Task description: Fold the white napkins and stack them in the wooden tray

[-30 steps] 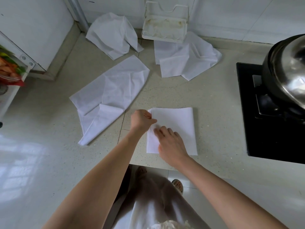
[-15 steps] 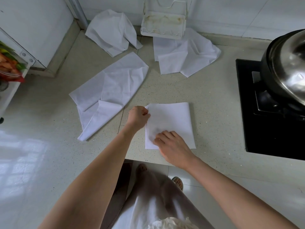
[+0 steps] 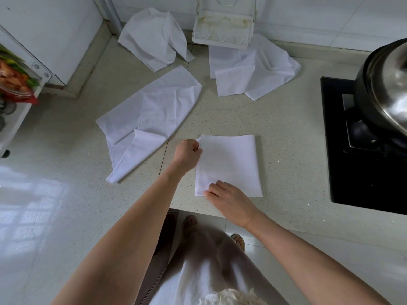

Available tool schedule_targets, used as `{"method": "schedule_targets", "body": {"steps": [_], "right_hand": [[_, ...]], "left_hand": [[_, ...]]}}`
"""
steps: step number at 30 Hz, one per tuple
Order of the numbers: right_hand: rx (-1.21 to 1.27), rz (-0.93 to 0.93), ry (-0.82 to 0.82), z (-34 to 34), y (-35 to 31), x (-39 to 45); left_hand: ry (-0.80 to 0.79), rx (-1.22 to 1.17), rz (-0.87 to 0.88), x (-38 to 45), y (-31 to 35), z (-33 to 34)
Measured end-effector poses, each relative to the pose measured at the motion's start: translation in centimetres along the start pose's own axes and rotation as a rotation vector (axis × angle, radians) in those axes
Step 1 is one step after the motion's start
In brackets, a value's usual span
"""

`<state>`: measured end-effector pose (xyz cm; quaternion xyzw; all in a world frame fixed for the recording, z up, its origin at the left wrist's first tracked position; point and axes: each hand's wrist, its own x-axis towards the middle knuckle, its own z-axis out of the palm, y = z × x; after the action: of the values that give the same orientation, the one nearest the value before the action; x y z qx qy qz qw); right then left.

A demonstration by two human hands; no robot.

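A folded white napkin lies flat on the speckled counter near its front edge. My left hand pinches the napkin's upper left corner. My right hand pinches the lower left corner, fingers curled on the cloth. Three unfolded white napkins lie further back: a long one to the left, a crumpled one by the wall, and one partly under a white tray that stands against the back wall.
A black hob with a large steel pot takes up the right side. A shelf with packaged food sits at the left. The counter's front edge runs just below my hands.
My right hand has slid from the napkin's middle left down to its lower left corner. My left hand stays at the upper left corner. The napkin has not shifted on the counter.
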<state>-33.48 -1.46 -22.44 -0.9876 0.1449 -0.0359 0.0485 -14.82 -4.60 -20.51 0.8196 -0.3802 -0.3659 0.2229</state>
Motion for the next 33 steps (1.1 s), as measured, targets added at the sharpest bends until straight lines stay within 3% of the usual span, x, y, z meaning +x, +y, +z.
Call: {"method": "schedule_targets", "body": {"steps": [8, 12, 15, 19, 24, 28, 30, 33], "right_hand": [[0.102, 0.035, -0.016, 0.0, 0.3, 0.1], [0.166, 0.043, 0.037, 0.0, 0.5, 0.1], [0.219, 0.059, 0.06, 0.2, 0.5, 0.1], [0.332, 0.131, 0.081, -0.8, 1.6, -0.7], [0.298, 0.651, 0.277, -2.6, 9.0, -0.1], [0.343, 0.907, 0.088, -2.5, 14.5, 1.8], [0.439, 0.91, -0.021, -2.3, 16.1, 2.7], [0.542, 0.881, -0.06, -2.5, 17.0, 3.7]], "left_hand": [[0.08, 0.033, 0.073, -0.7, -0.1, 0.4], [0.219, 0.386, 0.433, -1.6, -0.9, 1.6], [0.042, 0.663, 0.628, -1.9, -1.2, 2.1], [-0.102, 0.742, 0.611, -2.0, -2.9, 2.2], [-0.115, 0.796, 0.581, -1.8, -1.1, 1.9], [-0.105, 0.751, 0.496, -2.2, 0.8, 2.7], [-0.101, 0.739, 0.466, -2.4, 1.7, 2.8], [-0.094, 0.76, 0.449, -2.5, 2.8, 2.7]]}}
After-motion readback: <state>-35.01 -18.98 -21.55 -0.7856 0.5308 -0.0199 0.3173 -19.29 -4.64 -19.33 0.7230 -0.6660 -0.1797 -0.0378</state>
